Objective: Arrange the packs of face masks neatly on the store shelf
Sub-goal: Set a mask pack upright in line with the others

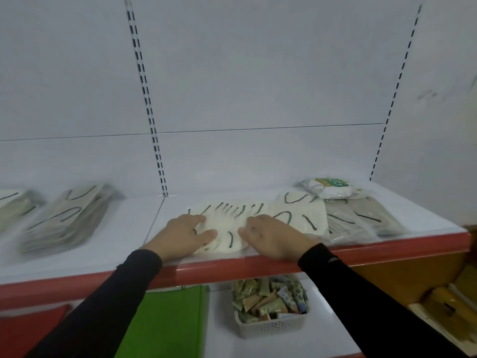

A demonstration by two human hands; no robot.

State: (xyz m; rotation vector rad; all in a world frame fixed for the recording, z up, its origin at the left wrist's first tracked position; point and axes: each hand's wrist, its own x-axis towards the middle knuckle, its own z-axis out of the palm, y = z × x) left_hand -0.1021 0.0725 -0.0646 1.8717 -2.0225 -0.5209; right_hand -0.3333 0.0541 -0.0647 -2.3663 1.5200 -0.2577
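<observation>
Several clear-wrapped packs of white face masks with black ear loops lie fanned and overlapping on the white store shelf with a red front lip, and both hands rest on this loose spread. The left hand lies flat on its near left end, fingers relaxed and pressing down; the right hand lies just beside it, fingers likewise extended over the packs, pinching nothing. Just beyond the right hand's fingertips more white packs trail off, and further right sit greyer packs in a slumped pile with a white pouch with green print on top. Well left of the left hand, two tilted stacks of grey-wrapped packs look already gathered. I judge the task partly done: the middle fan and the right pile are unsquared. Below the hands sit a white plastic basket of small sachets and a green sheet.
</observation>
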